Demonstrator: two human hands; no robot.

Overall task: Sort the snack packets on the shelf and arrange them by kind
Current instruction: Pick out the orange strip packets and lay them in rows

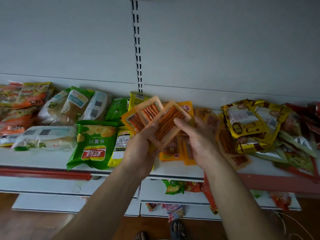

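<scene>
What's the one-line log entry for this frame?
left hand: holds fanned stick packets | right hand: pinches front packet | place: above shelf | stage: sorting

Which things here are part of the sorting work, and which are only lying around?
Job: orange stick packets, gripped by left hand and right hand; green crisp bag; gold packets; bread packets; shelf.
Lying about: slotted rail; white cable on the floor; sandals.
</scene>
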